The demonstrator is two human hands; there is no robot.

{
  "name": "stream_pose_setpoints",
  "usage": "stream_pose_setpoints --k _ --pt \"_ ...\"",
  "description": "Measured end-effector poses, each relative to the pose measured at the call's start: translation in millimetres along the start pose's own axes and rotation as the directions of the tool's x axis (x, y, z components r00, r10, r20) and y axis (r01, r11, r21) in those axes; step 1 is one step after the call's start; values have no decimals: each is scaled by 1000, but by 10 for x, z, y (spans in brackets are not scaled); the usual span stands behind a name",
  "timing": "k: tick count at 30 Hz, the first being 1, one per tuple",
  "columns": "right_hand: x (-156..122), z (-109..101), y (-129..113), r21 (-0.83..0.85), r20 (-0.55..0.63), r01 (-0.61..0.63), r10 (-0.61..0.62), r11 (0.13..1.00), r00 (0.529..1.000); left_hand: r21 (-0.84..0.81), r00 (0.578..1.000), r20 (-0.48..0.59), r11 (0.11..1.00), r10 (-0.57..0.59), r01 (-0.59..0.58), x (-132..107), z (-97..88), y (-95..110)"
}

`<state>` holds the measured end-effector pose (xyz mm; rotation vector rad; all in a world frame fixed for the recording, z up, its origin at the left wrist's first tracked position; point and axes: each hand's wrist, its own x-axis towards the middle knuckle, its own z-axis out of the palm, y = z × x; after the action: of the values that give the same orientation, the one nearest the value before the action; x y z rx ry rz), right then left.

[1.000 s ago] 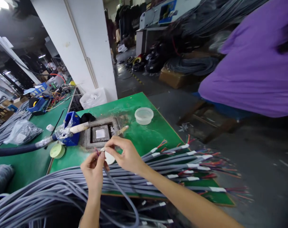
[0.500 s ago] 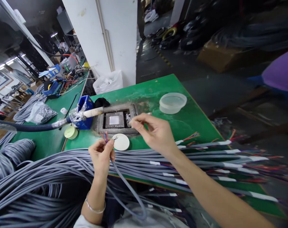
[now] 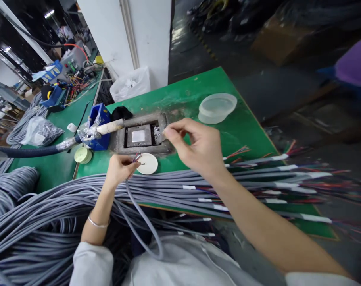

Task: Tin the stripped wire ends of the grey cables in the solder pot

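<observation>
Closely, right hand (image 3: 200,153) beside pot rim (image 3: 144,149).

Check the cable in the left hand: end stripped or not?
Stripped: coloured wires stick out of the cable past the left hand.

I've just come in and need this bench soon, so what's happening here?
One person is at the green bench. The left hand pinches a grey cable near its end, stripped coloured wires just above a white disc. The right hand, pinched shut, is at the right rim of the recessed metal tray; whatever it pinches is too small to tell. A pile of grey cables lies across the bench.
</observation>
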<state>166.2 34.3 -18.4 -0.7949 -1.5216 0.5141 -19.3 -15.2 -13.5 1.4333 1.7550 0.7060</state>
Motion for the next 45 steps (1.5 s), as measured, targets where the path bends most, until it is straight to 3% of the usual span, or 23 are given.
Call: stream_pose_setpoints --k 3,7,14,19,23,26,34,45 --pt "-11 24 3 -13 54 18 -17 1000 998 282 997 81 959 -13 -10 166 10 13" --pt "-14 25 -6 -56 68 8 -4 998 998 428 994 101 904 -37 -10 269 82 64" --pt "-5 2 -10 -89 76 2 5 996 997 500 991 117 866 -61 -6 320 142 84" --pt "-3 -13 -15 -101 41 -24 29 995 999 512 996 90 857 12 -57 379 53 134" --pt "7 -43 -26 -111 -42 -61 57 992 997 576 995 -19 814 100 -71 588 -93 251" --pt "15 -58 -33 -125 -66 -67 59 990 996 650 986 -43 754 159 -94 814 -123 308" --pt "30 -80 -29 -151 -82 -62 50 987 995 765 984 -13 635 180 -106 1228 51 262" --pt "36 -101 -65 -161 -66 -103 93 982 993 775 988 4 624 152 -99 1327 188 228"
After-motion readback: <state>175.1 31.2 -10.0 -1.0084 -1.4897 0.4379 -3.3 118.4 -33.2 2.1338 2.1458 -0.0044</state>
